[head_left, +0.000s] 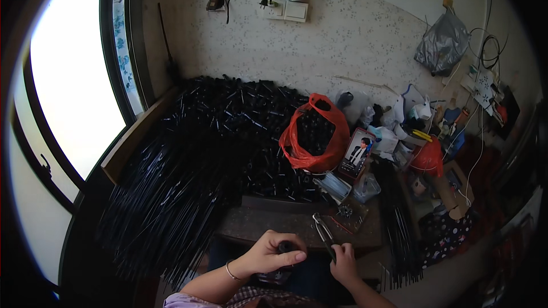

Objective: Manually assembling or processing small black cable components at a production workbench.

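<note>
Rods (165, 211) lie left; the bag (298, 158) stands at the right of the parts pile (228, 105); phone (357, 154), right of the bag; pliers (325, 234), nearer.

Black cylindrical piece (286, 246): gripped, mostly covered, round end exposed; sits at 6 o'clock in view. Pliers (326, 235): bare-metal head, dark handles; held at handle end, head toward 11 o'clock; 5 o'clock in view.

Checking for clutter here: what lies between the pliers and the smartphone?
In the head view, a pale blue item, possibly a face mask, lies between the pliers and the smartphone; small metallic pieces lie to its lower right.
</note>
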The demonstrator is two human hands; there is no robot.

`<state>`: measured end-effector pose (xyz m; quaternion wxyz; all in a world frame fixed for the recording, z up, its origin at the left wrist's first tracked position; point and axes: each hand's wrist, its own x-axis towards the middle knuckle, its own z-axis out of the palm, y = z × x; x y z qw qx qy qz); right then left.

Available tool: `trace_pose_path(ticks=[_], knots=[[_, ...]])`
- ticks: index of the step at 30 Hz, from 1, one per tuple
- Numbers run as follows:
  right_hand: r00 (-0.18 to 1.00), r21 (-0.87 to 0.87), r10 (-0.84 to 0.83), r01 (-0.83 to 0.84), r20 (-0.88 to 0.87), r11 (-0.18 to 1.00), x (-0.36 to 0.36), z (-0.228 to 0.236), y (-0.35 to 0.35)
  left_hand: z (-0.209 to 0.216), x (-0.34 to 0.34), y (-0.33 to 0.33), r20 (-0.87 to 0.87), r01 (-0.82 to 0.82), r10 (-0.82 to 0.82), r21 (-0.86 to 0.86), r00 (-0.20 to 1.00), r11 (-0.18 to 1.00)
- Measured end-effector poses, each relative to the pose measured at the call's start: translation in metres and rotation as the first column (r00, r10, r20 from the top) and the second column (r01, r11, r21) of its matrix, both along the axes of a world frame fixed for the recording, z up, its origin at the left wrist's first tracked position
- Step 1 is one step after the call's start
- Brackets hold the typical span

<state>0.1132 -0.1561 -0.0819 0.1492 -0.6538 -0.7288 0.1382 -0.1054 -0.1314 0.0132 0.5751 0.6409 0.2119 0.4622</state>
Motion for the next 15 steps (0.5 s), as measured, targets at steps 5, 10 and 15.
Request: trace_pose_path(ticks=[5, 10, 15], knots=[[0.806, 0.027, 0.219, -0.246, -0.55, 0.969, -0.012, 0.04, -0.001, 0.01, -0.017, 0.003, 0.093, -0.225, 0.221, 0.034, 0.971, 0.974], [0.809, 0.38, 0.528, -0.418, -0.258, 0.825, -0.03, 0.109, -0.013, 0.008, -0.028, 0.012, 0.087, -0.417, 0.422, -0.071, 0.902, 0.906], [0.855, 0.605, 0.457, -0.504, 0.246, 0.617, -0.035, 0.126, -0.015, 0.006, -0.029, 0.006, 0.146, -0.43, 0.428, -0.016, 0.892, 0.902]])
